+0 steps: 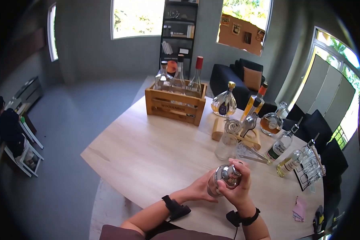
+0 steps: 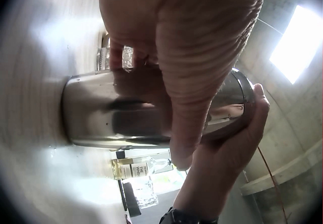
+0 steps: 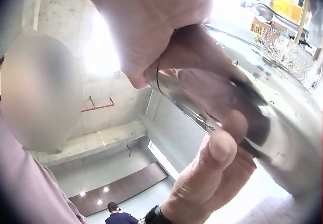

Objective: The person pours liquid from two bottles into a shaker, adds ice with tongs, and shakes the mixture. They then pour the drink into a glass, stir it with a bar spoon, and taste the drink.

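Note:
A shiny metal cocktail shaker (image 1: 227,175) stands close over the near side of the table, held between both hands. My left hand (image 1: 199,189) grips its body, with the thumb across the metal wall in the left wrist view. Higher up, my right hand (image 1: 241,191) holds the shaker's top, fingers over the cap and thumb along the shoulder. Water drops dot the shaker body (image 3: 287,138) in the right wrist view. Just beyond the hands is a clear mixing glass (image 1: 226,146); metal tongs (image 1: 255,155) lie to its right.
A wooden crate (image 1: 175,107) of bottles stands at the back. Behind the mixing glass, a wooden stand (image 1: 217,130) bears a strainer (image 1: 233,127). Several bottles, including a green-labelled one (image 1: 279,149), line the right side, near a glass rack (image 1: 308,170) and a pink cloth (image 1: 299,209).

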`<action>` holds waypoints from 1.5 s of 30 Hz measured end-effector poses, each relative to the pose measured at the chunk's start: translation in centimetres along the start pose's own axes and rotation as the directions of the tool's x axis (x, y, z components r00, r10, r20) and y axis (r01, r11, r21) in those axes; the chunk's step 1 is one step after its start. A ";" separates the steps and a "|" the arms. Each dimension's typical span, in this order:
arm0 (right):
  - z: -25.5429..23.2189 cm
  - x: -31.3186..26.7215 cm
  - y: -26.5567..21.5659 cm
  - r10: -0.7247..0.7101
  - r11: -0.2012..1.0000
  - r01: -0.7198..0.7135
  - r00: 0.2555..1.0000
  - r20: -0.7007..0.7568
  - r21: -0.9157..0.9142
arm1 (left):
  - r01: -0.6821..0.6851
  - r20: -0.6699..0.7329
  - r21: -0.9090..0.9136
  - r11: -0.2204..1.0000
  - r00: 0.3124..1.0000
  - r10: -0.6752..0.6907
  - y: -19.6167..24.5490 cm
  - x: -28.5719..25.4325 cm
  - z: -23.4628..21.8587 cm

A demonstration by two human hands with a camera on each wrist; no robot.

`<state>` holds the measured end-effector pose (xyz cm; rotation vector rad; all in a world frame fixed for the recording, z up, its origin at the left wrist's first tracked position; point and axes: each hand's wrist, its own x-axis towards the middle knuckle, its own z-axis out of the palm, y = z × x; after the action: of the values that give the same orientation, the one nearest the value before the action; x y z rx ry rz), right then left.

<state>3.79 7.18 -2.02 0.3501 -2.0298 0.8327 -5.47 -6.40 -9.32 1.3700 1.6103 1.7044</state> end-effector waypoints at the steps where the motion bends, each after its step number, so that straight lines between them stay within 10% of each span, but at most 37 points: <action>1: -0.1 -0.3 0.1 0.023 1.000 -0.023 1.000 -0.004 0.009 | -0.008 0.044 -0.045 0.999 0.999 0.010 -0.1 0.1 0.0; 11: -1.8 -1.3 -1.6 0.123 0.992 -0.123 0.990 0.062 -0.003 | 0.281 0.155 0.056 0.958 0.946 -0.286 -1.6 -0.3 -0.1; 19: -7.8 2.5 -9.5 -0.297 0.953 0.295 0.954 -0.034 -0.066 | -0.105 0.069 0.066 0.992 0.993 0.101 9.8 1.0 2.8; 21: -7.1 -0.3 -8.5 -0.225 0.966 0.231 0.972 0.064 -0.113 | 0.169 0.022 -0.116 0.979 0.986 -0.167 5.3 -1.1 4.3; 23: -6.0 -3.7 -6.7 0.131 0.990 -0.124 0.985 0.112 -0.072 | -0.095 0.178 0.422 0.902 0.984 0.020 3.6 -2.5 5.2; 25: -7.2 -2.9 -7.2 0.136 0.990 -0.133 0.988 0.076 -0.041 | -0.017 0.188 0.296 0.955 0.981 -0.041 6.8 -1.3 5.0; 29: -10.5 2.8 -11.0 -0.319 0.947 0.319 0.932 -0.171 -0.031 | 0.028 0.035 0.176 0.984 0.999 -0.034 13.6 1.1 4.5; 32: -8.8 -0.8 -9.6 -0.112 0.993 0.113 0.993 0.036 -0.034 | 0.116 0.055 0.031 0.993 0.992 -0.117 7.7 -1.3 6.0; 35: -7.6 -2.8 -7.5 0.155 0.986 -0.159 0.986 0.066 0.057 | -0.082 0.164 0.364 0.928 0.986 0.023 7.2 -1.3 6.1; 39: -10.7 3.2 -11.3 -0.321 0.946 0.318 0.947 -0.032 -0.065 | -0.071 -0.010 0.037 0.997 0.997 0.072 13.1 1.3 5.2; 45: -7.8 -1.9 -7.3 0.007 0.996 -0.006 1.000 -0.010 0.085 | 0.093 0.107 0.311 0.946 0.985 -0.132 10.1 -0.1 5.1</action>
<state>13.64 6.99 2.52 0.3858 -1.9907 0.9254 2.08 -6.32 -0.83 1.4610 1.8971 1.3139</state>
